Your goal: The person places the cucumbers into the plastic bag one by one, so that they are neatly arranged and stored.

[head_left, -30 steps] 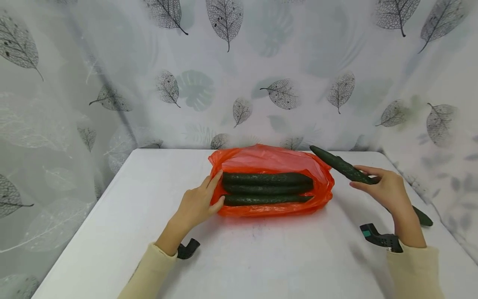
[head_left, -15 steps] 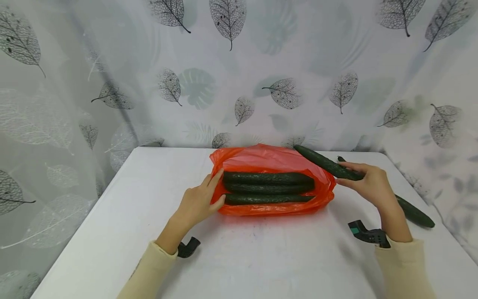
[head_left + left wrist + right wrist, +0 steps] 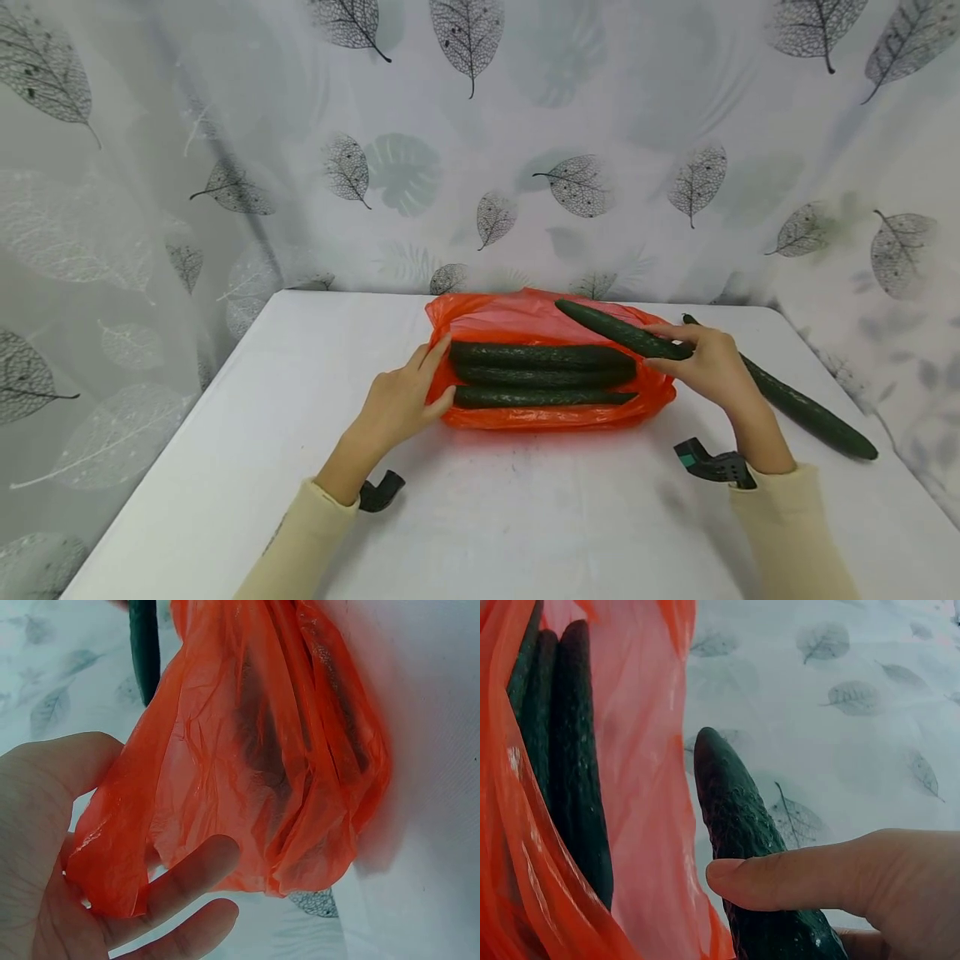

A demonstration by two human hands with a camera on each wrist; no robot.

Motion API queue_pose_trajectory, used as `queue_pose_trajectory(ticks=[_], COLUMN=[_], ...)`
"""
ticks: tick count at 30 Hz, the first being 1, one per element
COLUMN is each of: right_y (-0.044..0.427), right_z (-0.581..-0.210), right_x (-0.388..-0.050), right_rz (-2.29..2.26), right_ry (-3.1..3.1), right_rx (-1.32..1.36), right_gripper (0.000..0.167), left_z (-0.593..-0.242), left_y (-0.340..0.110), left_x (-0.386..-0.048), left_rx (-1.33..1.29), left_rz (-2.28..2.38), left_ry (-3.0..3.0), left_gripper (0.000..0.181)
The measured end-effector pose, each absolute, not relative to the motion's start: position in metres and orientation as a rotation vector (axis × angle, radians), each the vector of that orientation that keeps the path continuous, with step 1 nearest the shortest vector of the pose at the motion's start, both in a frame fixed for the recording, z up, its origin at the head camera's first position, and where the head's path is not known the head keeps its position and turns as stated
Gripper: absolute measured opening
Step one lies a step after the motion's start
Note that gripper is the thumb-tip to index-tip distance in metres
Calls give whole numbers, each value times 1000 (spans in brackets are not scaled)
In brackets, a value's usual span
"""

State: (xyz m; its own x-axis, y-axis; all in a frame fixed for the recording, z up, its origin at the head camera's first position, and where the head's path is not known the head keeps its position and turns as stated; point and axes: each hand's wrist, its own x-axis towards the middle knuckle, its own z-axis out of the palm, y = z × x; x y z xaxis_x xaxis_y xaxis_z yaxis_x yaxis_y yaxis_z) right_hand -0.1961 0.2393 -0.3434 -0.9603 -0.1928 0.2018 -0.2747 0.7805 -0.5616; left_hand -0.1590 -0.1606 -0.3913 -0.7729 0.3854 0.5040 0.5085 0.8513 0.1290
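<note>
An orange-red plastic bag lies with its mouth spread at the middle of the white table, and three cucumbers lie side by side in it. My left hand holds the bag's left edge; in the left wrist view the thin plastic passes between thumb and fingers. With my right hand I grip another cucumber near its right end, tilted, its far end over the back of the bag. The right wrist view shows the thumb pressed across that cucumber, beside the bag's opening.
One more cucumber lies slantwise on the table at the right, partly behind my right hand. A leaf-patterned curtain hangs along the table's back and both sides.
My right hand has carried its cucumber leftward, from right of the bag to over its back part. More of the cucumber on the table now shows. The left hand keeps its place on the bag.
</note>
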Motion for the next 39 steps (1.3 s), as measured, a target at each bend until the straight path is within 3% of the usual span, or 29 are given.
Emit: queue_pose_trajectory(ticks=[39], right_y=[160], right_z=[-364], right_x=[-213], right_rz=[1079], right_ry=[-2772], right_rx=[812], right_gripper=[44], left_z=[-389], left_y=[-162], left_x=[-158], left_rx=[-649], left_rz=[-370], left_ry=[-2555], left_gripper=[64])
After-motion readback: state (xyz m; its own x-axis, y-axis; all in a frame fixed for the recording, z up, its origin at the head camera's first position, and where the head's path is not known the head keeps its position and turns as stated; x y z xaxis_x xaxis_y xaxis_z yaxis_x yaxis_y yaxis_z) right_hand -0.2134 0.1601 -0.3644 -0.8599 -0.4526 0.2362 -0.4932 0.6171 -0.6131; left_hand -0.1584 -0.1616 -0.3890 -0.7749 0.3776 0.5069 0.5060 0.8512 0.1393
